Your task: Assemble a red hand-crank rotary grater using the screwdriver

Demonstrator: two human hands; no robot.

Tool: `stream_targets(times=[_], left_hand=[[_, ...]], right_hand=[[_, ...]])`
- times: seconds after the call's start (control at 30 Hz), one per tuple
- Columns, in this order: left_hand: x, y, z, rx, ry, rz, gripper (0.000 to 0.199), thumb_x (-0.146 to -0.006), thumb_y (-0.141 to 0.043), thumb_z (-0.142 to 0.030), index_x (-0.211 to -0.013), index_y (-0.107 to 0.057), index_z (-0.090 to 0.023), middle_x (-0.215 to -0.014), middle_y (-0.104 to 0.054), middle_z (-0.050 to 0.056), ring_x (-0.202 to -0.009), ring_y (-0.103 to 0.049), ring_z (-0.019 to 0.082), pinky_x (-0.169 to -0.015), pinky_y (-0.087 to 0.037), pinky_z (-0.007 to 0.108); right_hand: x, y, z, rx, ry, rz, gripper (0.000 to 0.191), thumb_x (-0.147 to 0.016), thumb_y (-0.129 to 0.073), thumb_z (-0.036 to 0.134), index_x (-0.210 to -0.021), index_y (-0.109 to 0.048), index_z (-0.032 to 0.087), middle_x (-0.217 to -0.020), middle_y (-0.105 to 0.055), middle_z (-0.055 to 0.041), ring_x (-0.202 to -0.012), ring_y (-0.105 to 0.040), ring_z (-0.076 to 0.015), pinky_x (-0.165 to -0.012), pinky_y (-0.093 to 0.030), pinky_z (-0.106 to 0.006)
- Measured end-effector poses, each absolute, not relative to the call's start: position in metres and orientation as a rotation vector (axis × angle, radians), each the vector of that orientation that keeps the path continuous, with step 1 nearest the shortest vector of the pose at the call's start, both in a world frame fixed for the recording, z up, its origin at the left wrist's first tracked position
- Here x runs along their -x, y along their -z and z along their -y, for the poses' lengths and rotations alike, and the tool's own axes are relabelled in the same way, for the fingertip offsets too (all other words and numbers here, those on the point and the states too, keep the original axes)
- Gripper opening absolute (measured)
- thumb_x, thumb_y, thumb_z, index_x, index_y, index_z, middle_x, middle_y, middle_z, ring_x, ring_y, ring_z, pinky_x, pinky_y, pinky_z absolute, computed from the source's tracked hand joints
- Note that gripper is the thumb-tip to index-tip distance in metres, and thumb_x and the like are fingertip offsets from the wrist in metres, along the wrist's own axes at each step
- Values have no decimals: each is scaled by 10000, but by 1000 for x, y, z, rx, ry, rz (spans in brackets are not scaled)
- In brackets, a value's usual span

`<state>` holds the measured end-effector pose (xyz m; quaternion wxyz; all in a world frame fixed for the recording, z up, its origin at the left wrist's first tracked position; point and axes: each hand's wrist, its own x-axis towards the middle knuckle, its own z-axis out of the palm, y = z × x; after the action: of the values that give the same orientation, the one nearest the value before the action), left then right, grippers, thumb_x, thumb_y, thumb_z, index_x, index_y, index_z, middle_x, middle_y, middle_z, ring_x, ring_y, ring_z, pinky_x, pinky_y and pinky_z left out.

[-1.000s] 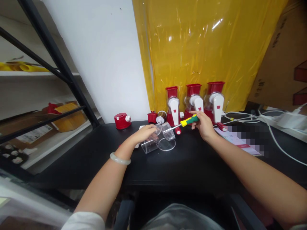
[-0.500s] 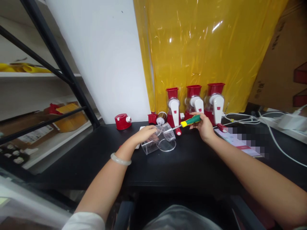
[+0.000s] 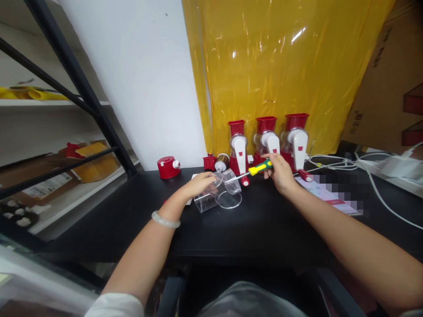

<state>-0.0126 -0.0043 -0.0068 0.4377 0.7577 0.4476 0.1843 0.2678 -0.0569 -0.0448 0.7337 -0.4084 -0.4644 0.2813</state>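
Note:
My left hand (image 3: pixel 202 184) grips a clear plastic housing (image 3: pixel 207 202) that lies on its side on the black table. In my right hand (image 3: pixel 278 172) is a screwdriver (image 3: pixel 261 167) with a green and yellow handle, pointing left. Its metal shaft reaches into the round clear opening of the housing; the tip is hard to make out. Behind the housing are a metal drum (image 3: pixel 222 162) and a small red part (image 3: pixel 209 162). A round red base (image 3: pixel 168 167) with a white knob stands to the left.
Three red and white rotary graters (image 3: pixel 238 147) stand at the back before a yellow plastic sheet (image 3: pixel 264 57). Right of my right hand are a phone-like screen (image 3: pixel 330 196), white cables (image 3: pixel 373 176) and a power strip (image 3: pixel 405 178). Shelves (image 3: pixel 56 103) stand at the left.
The screwdriver handle has turned in my right hand, showing more yellow, and my fingers have shifted on it. My left hand and the housing look unchanged.

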Motion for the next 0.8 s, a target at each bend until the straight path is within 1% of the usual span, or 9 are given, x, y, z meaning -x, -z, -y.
stream_targets(times=[0.07, 0.17, 0.23, 0.33, 0.4, 0.5, 0.63, 0.73, 0.8], left_hand=[[12, 7, 4, -1891, -465, -1114, 335, -795, -514, -398, -1023, -570, -160, -897, -746, 126, -826, -736, 274, -567, -457, 276], [12, 7, 4, -1893, -465, -1119, 344, -794, -515, -396, -1036, -573, -159, -880, -746, 120, -813, -736, 270, -581, -469, 283], [13, 7, 3, -1891, -459, -1120, 347, -797, -512, -397, -1042, -574, -160, -878, -746, 118, -811, -737, 270, -582, -472, 282], [12, 7, 3, -1892, -461, -1120, 341, -799, -511, -401, -1032, -575, -160, -880, -747, 117, -812, -738, 272, -571, -467, 276], [12, 7, 4, -1890, -464, -1124, 344, -797, -516, -402, -1031, -575, -158, -871, -747, 114, -805, -738, 271, -571, -470, 276], [12, 8, 3, -1901, -467, -1123, 343, -802, -507, -392, -1041, -576, -157, -860, -748, 108, -796, -738, 265, -566, -472, 275], [13, 9, 2, -1916, -472, -1113, 335, -811, -490, -372, -1051, -578, -155, -867, -750, 115, -800, -739, 260, -547, -455, 260], [14, 10, 1, -1920, -472, -1105, 354, -807, -495, -379, -1061, -584, -149, -869, -750, 120, -801, -737, 265, -549, -459, 266], [13, 10, 0, -1919, -471, -1109, 370, -798, -502, -387, -1069, -583, -148, -868, -750, 119, -806, -737, 272, -553, -466, 274]], right_hand=[[-268, 46, 56, 900, -614, 1015, 353, -856, -561, 560, -891, -617, 214, -537, -472, 62, -377, -467, -94, -384, -379, -236], [-270, 48, 55, 867, -652, 1000, 331, -877, -491, 527, -904, -613, 220, -648, -553, 27, -440, -537, -116, -420, -449, -266], [-271, 49, 54, 836, -676, 1002, 300, -868, -470, 484, -914, -612, 223, -692, -575, 15, -471, -566, -131, -438, -477, -286], [-272, 49, 54, 828, -676, 995, 239, -826, -493, 393, -925, -622, 218, -696, -583, 14, -469, -566, -134, -449, -495, -300], [-272, 47, 54, 845, -670, 984, 225, -805, -519, 361, -928, -633, 210, -668, -578, 19, -453, -555, -130, -436, -483, -288], [-270, 44, 56, 861, -671, 983, 234, -804, -576, 394, -920, -641, 201, -626, -561, 28, -441, -542, -120, -410, -456, -263], [-268, 43, 57, 861, -668, 972, 316, -794, -647, 492, -912, -627, 199, -537, -513, 59, -399, -487, -100, -381, -428, -235], [-268, 45, 56, 865, -631, 997, 350, -808, -644, 534, -916, -611, 202, -455, -451, 88, -345, -445, -92, -362, -389, -221], [-268, 46, 56, 868, -608, 1021, 358, -835, -605, 554, -915, -605, 205, -448, -439, 90, -337, -444, -94, -360, -383, -222]])
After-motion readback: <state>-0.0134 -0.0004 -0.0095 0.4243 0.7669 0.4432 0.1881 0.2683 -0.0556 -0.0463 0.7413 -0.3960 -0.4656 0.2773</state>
